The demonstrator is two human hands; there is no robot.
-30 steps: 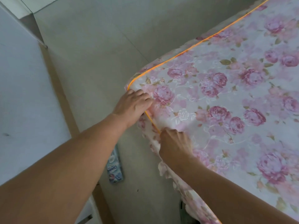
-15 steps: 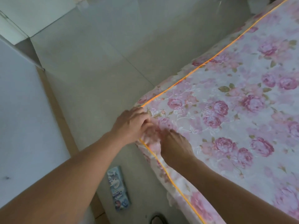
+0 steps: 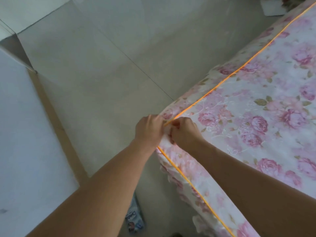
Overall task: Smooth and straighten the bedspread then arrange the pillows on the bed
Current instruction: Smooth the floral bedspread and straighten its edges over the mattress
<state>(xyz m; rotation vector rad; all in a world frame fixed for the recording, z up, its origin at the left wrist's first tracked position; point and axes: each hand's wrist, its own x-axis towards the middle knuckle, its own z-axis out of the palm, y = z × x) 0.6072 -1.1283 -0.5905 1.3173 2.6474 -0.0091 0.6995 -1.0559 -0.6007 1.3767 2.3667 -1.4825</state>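
At the near corner of the bed (image 3: 213, 207): the left hand (image 3: 149, 129) and the right hand (image 3: 185, 132) meet, almost touching each other.
Left hand: the fingers are curled over the outer side of the corner and grip the bedspread (image 3: 256, 117) where the orange piping (image 3: 188, 182) turns.
Right hand: the fingers are curled on the top side of the corner and pinch a small fold of the same cloth.
Bedspread: pink roses on white. It covers the top of the bed and hangs down the two sides that show. The top looks mostly flat, with a little bunching between the hands.
Piping: it runs away from the hands along both edges, and both runs look quite straight.
Step in hand: I judge this is the straightening part, with the corner of the cloth being set on the corner of the bed.
Next move: it probably calls for a small pull outward and down, so that the piping sits on the edge. After that, flat palms can press out the bunching.
Pillows: none is in view, so the arranging part seems not yet begun.
Containers: no box or basket shows. A printed packet (image 3: 134, 218) lies on the floor (image 3: 119, 65) beside the bed, partly hidden under the left forearm. What is in it I cannot tell.
Farther out: a white cabinet (image 3: 25, 134) stands at the left, well apart from the bed. A flat white thing (image 3: 271, 7) lies on the floor near the far edge.
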